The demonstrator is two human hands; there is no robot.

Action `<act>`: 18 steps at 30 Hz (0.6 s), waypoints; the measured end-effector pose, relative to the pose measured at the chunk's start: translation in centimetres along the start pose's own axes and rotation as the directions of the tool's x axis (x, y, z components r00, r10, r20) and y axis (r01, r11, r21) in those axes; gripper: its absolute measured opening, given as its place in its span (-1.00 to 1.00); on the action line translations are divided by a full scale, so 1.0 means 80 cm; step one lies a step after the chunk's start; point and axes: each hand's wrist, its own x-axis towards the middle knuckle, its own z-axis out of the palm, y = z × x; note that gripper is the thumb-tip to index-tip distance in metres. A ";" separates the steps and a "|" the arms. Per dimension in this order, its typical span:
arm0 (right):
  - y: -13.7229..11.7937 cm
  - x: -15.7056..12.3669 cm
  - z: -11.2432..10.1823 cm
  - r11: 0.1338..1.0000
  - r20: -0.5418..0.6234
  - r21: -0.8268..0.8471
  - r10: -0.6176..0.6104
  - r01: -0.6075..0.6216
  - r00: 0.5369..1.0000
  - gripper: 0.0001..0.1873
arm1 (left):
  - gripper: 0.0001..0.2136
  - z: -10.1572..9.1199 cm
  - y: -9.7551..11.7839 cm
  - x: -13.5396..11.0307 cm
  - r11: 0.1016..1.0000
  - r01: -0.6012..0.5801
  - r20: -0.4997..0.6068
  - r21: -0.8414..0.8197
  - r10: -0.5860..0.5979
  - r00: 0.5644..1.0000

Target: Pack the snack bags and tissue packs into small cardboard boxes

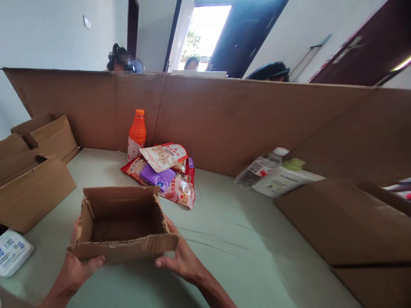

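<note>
A small open cardboard box (128,252) is between my two hands, its inside bare and facing up toward me. My left hand (77,269) grips its left side, with the thumb against the near wall and the fingers hidden behind the box. On the right side my right hand (180,256) holds it too, thumb along the near lower edge. Just beyond the box lies a pile of snack packets: a white and red pouch (165,156) on top, a purple packet (157,177) and a pink packet (180,192) below. An orange bottle (138,130) stands upright behind them.
Open cardboard boxes (35,192) stand at the left, near a white container (14,252). At the right, a clear plastic bottle (257,171) and a white bottle with green cap (282,179) lean beside a large carton (346,218). A cardboard wall (224,119) closes the back; people are beyond it.
</note>
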 end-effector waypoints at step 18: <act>-0.025 0.226 -0.190 0.277 -0.138 -0.956 -0.140 -0.096 0.980 -0.36 | 0.02 0.057 -0.071 -0.017 0.922 -0.272 0.240 0.276 0.208 0.948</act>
